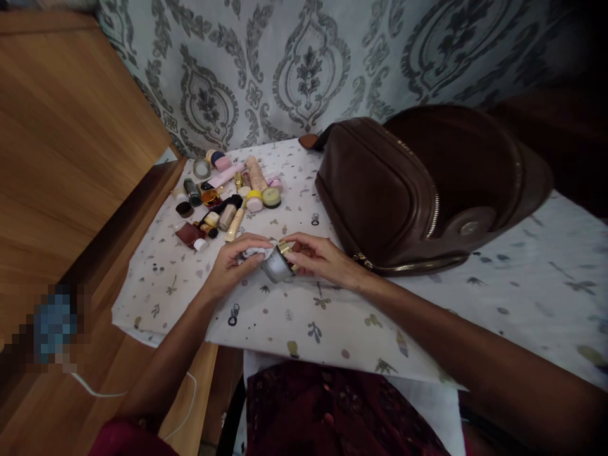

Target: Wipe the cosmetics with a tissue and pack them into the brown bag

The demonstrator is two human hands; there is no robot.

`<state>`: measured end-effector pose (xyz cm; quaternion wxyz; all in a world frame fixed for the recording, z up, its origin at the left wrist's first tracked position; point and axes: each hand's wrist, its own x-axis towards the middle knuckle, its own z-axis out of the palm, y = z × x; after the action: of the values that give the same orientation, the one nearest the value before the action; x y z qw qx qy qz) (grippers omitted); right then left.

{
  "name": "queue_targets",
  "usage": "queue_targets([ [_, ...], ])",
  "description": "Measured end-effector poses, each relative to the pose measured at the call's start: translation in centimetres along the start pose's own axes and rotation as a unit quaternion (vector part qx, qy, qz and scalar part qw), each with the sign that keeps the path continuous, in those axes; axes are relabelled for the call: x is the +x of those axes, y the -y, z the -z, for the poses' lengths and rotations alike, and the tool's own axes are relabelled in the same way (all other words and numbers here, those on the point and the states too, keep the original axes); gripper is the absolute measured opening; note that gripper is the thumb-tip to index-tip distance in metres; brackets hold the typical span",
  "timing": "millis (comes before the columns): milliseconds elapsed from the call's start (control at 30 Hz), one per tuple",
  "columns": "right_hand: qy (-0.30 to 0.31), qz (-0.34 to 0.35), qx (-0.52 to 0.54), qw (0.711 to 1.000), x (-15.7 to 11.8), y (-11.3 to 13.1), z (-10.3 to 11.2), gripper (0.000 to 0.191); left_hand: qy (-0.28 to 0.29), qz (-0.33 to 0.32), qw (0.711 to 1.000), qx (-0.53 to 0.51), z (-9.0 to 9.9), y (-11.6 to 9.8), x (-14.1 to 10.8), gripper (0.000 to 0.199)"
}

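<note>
Low over the cloth-covered table, a small frosted grey jar [277, 266] with a gold rim or lid is tilted between my two hands. My right hand [319, 256] has its fingers closed on the gold part. My left hand [237, 263] pinches a crumpled white cloth or tissue [256, 251] against the jar's left side. Up and to the left lies a group of small cosmetics, among them a yellow-lidded jar [254, 200], a green-lidded jar [272, 197], a dark red bottle [189, 234] with a white cap and a peach tube [255, 172].
A large brown leather bag [380, 190] with gold zips stands on the right of the table. The patterned white tablecloth [342, 329] reaches the near edge. Behind hangs a grey-patterned curtain [308, 69]. A wooden panel [71, 95] is at the left.
</note>
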<state>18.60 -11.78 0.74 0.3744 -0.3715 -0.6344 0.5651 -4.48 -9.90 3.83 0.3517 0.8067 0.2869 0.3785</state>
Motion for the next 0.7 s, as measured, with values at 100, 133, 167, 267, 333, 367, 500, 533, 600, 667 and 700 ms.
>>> queue_targets([
  [100,0.01,0.001,0.021,1.0,-0.21,0.24,0.19,0.049,-0.004,0.007,1.0,-0.002,-0.01,-0.02,-0.01,0.019],
  [133,0.014,0.007,0.032,0.999,-0.29,0.28,0.27,0.055,-0.007,0.011,1.0,-0.002,0.0,0.01,-0.03,0.019],
  [167,0.02,0.013,0.041,0.999,-0.33,0.28,0.32,0.06,-0.01,0.014,1.0,-0.002,0.02,0.05,-0.04,0.019],
  [267,0.034,0.021,0.049,0.998,-0.29,0.09,0.29,0.06,-0.015,0.014,1.0,-0.002,0.08,0.15,-0.09,0.02],
  [333,0.025,0.016,0.038,0.999,-0.15,-0.07,0.13,0.052,-0.013,0.008,1.0,-0.002,0.11,0.16,-0.09,0.02],
  [367,0.016,0.012,0.029,0.999,-0.08,-0.12,0.03,0.049,-0.012,0.006,1.0,-0.002,0.11,0.14,-0.09,0.02],
  [500,0.002,-0.006,-0.005,1.0,-0.04,0.02,-0.13,0.041,-0.007,0.0,1.0,0.0,0.04,0.08,-0.06,0.019],
  [533,0.005,-0.005,0.0,1.0,-0.09,0.1,-0.07,0.042,-0.006,0.0,1.0,0.0,0.02,0.09,-0.05,0.019],
  [600,0.018,0.006,0.026,0.999,-0.21,0.21,0.1,0.054,-0.01,0.003,1.0,0.001,0.01,0.13,-0.05,0.019],
  [667,0.04,0.021,0.055,0.997,-0.3,0.2,0.26,0.064,-0.016,0.007,1.0,0.005,0.04,0.19,-0.06,0.019],
  [700,0.047,0.026,0.064,0.996,-0.31,0.16,0.3,0.063,-0.018,0.006,1.0,0.007,0.06,0.23,-0.07,0.02],
])
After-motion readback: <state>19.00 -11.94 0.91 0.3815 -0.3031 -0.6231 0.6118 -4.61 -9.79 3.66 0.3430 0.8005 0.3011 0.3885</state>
